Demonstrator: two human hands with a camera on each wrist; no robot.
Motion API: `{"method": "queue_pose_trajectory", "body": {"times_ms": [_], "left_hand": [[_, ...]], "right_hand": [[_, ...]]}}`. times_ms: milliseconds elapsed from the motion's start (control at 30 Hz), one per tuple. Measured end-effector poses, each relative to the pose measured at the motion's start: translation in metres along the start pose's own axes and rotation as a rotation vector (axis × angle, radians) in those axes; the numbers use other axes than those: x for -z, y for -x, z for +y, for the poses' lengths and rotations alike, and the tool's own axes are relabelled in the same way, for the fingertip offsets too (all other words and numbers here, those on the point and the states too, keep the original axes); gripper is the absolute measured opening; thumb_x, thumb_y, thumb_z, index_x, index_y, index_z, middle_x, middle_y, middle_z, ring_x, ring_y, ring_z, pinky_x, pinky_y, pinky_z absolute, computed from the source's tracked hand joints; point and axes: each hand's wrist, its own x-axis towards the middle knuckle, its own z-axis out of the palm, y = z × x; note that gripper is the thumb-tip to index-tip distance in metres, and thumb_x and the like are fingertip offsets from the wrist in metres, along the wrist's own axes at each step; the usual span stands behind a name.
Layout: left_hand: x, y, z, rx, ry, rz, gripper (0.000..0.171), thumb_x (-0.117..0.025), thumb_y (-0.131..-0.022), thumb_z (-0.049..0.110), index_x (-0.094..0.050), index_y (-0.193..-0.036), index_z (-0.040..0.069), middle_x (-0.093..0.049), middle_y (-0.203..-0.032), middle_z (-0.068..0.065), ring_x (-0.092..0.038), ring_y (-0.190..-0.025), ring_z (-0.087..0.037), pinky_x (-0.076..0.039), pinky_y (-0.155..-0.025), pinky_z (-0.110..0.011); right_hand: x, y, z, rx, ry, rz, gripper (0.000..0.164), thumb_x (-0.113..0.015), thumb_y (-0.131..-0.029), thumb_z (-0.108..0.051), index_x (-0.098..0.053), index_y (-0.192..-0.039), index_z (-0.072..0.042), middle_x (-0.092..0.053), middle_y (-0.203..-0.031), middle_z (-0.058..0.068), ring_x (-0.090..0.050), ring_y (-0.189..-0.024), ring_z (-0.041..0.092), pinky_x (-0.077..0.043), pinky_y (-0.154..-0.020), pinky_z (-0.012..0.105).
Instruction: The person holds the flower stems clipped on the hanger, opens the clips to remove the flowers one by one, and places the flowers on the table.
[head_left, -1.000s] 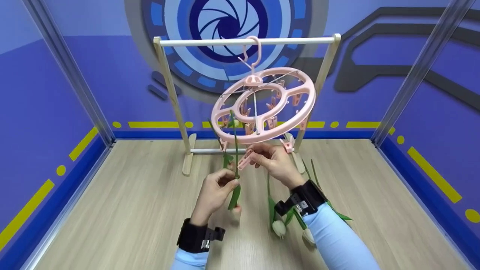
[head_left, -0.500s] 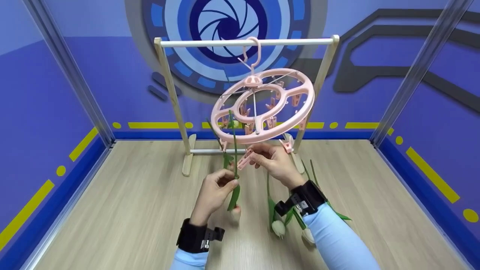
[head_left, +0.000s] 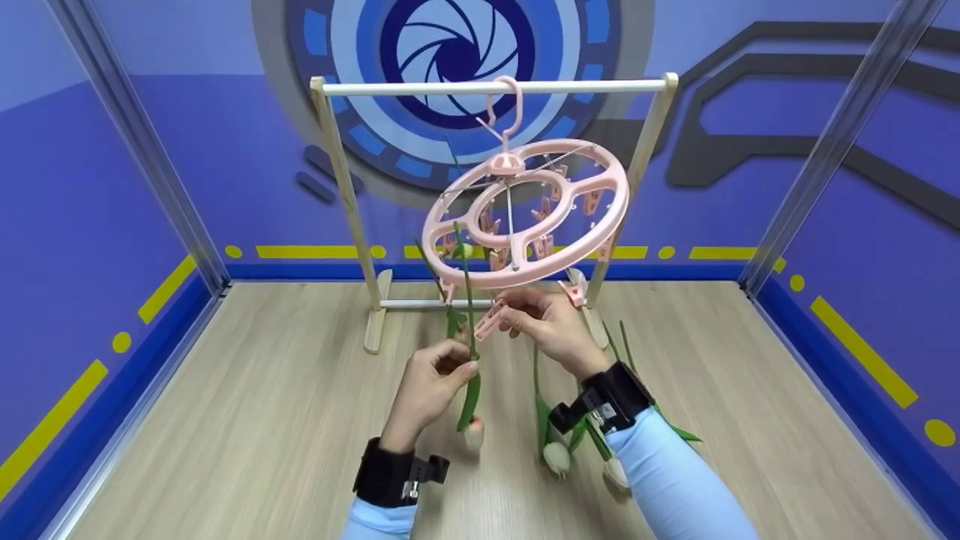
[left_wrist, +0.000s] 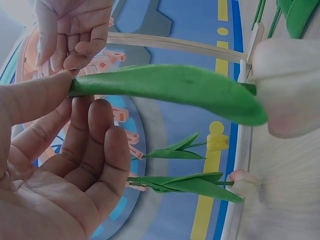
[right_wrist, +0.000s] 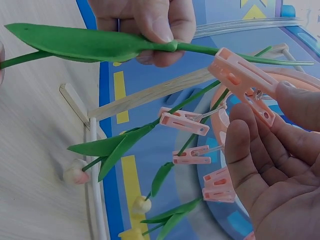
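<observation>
My left hand [head_left: 431, 379] pinches the stem of an artificial tulip [head_left: 469, 405] between thumb and fingers. Its pale pink bloom hangs downward and the stem points up. My right hand [head_left: 559, 326] pinches the handle end of a pink clothespin [head_left: 491, 320], just right of that stem. In the right wrist view the clothespin [right_wrist: 242, 82] overlaps the tulip's stem near its mouth end. Above both hands is a round pink drying hanger [head_left: 505, 163] with several clothespins. Other tulips [right_wrist: 117, 145] hang bloom-down from its clips, behind the left hand's tulip.
A wooden rack [head_left: 341, 161] with a white top bar carries the hanger. White tulips [head_left: 556, 459] lie on the wood-grain table [head_left: 285, 420], partly hidden by the right forearm. Blue patterned panels [head_left: 840, 247] enclose the table at the back and sides.
The tulip in my left hand has turned slightly: its stem tip leans a little further left and its bloom shows more below the leaf. The right hand and clothespin stay nearly still.
</observation>
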Motion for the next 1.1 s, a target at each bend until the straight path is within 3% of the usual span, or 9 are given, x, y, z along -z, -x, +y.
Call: {"method": "queue_pose_trajectory", "body": {"times_ms": [467,1100], "left_hand": [[-0.0018,0.0000,-0.0013,-0.025,0.016,-0.015,0.009,-0.076,-0.092,0.005,-0.072,-0.096,-0.003,-0.070,-0.087,-0.013,-0.062,-0.076,-0.016,-0.052,-0.072,-0.026],[-0.0023,-0.0009,-0.0005,0.013,0.010,-0.012,0.010,-0.078,-0.090,0.006,-0.072,-0.093,-0.002,-0.069,-0.084,-0.012,-0.060,-0.074,-0.015,-0.050,-0.070,-0.024]], "right_hand": [[0.0003,0.0028,-0.0014,-0.016,-0.016,0.010,0.024,-0.066,-0.101,-0.008,-0.068,-0.119,0.008,-0.072,-0.107,0.019,-0.068,-0.085,0.015,-0.056,-0.076,0.027],[0.0003,0.0026,-0.0002,-0.046,-0.024,0.018,0.027,-0.067,-0.101,-0.010,-0.068,-0.121,0.007,-0.072,-0.107,0.017,-0.068,-0.086,0.015,-0.056,-0.074,0.027]]}}
